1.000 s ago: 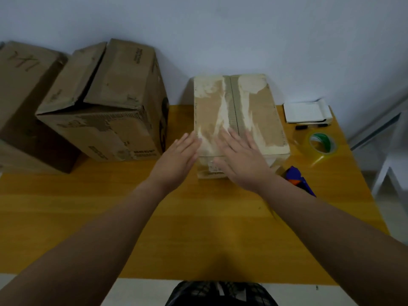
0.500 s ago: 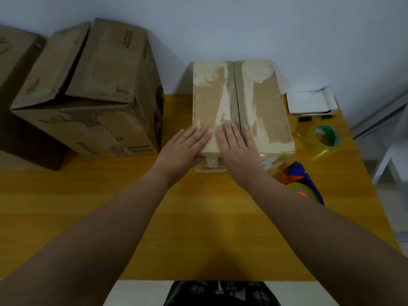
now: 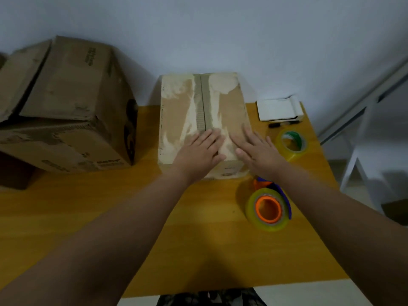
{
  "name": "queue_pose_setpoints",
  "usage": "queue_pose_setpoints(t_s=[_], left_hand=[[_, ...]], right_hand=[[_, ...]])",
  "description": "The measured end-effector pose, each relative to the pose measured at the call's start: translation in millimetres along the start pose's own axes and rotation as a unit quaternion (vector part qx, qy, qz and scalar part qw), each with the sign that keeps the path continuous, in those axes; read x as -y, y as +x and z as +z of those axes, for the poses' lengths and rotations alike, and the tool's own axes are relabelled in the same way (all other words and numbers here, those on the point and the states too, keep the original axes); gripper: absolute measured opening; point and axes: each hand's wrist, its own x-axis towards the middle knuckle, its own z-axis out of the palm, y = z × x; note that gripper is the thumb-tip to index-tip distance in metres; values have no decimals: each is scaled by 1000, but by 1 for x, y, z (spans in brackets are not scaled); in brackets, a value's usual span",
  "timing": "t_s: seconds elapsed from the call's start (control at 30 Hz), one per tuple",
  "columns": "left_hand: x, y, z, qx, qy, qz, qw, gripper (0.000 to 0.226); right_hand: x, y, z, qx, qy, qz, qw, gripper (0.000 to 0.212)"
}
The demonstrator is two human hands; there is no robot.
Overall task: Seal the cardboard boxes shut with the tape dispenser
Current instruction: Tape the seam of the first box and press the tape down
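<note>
A small cardboard box (image 3: 181,109) with closed flaps and torn paper patches stands at the back middle of the wooden table (image 3: 88,217). My left hand (image 3: 199,149) lies flat on the near end of its top, over the centre seam. My right hand (image 3: 257,151) lies flat with spread fingers on the box's near right corner. The tape dispenser (image 3: 268,206), blue and orange with a clear tape roll, lies on the table just in front of the box, under my right forearm. A bigger cardboard box (image 3: 66,111) with loose flaps stands to the left.
A loose roll of clear tape (image 3: 292,144) lies right of the small box. Behind it sit a white pad (image 3: 279,109) and a black marker (image 3: 283,123). Another box (image 3: 13,175) shows at the far left edge. A white chair (image 3: 375,151) stands beyond the table's right side.
Both hands slid to the right on the box top; the left now covers the seam and the right reaches the right corner. The view shifted, showing the whole tape dispenser.
</note>
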Motion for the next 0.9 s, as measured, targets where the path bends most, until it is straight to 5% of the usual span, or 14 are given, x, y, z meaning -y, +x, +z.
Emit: queue_pose_setpoints(t_s=[0.13,0.3,0.43,0.53,0.8,0.9], left_hand=[[2,-1,10,1,63,15,998,77],[3,-2,16,-5,102,22,995,77],[-3,-6,11,20,131,7,991,84],[-20,-2,2,-4,93,-18,995,87],[-51,23,14,-7,99,1,995,72],[-56,26,10,-4,98,0,995,77]], right_hand=[[-16,-4,18,-61,125,-68,988,62],[-25,-1,39,-142,91,-128,977,74],[-29,-6,32,-95,111,-146,978,81],[-38,-13,24,-70,197,-130,969,68],[-41,-28,39,-118,194,-121,966,67],[-39,-28,33,-85,341,-86,932,62]])
